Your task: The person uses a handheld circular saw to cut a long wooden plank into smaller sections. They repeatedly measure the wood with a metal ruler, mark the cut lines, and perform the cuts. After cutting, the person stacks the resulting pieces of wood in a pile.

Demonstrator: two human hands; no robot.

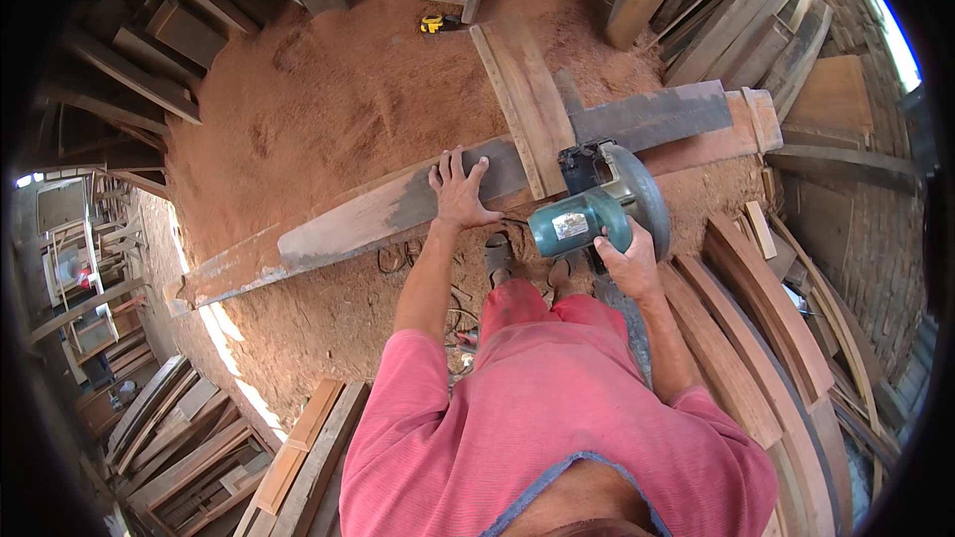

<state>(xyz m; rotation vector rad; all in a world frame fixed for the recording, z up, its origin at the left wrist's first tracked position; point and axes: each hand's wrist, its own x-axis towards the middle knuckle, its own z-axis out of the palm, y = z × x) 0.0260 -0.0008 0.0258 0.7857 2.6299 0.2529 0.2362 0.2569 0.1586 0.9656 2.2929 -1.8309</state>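
My left hand (461,191) lies with its fingers spread on a long, dark-stained wooden board (363,217), which runs slantwise across the view. My right hand (635,261) is wrapped round the rear handle of a green circular saw (565,227) with a large grey blade guard. The saw is at the near end of a shorter brown plank (537,104), which crosses over the long board. Whether the blade touches wood is hidden by the saw's body. A narrow strip lies along the plank's left edge.
Reddish sawdust (328,109) covers the ground beyond the boards, with a yellow tape measure (432,24) and small wood offcuts (472,4) on it. Long curved timbers (731,338) are stacked at my right. More planks (298,447) lie at lower left. Upright boards line the far edge.
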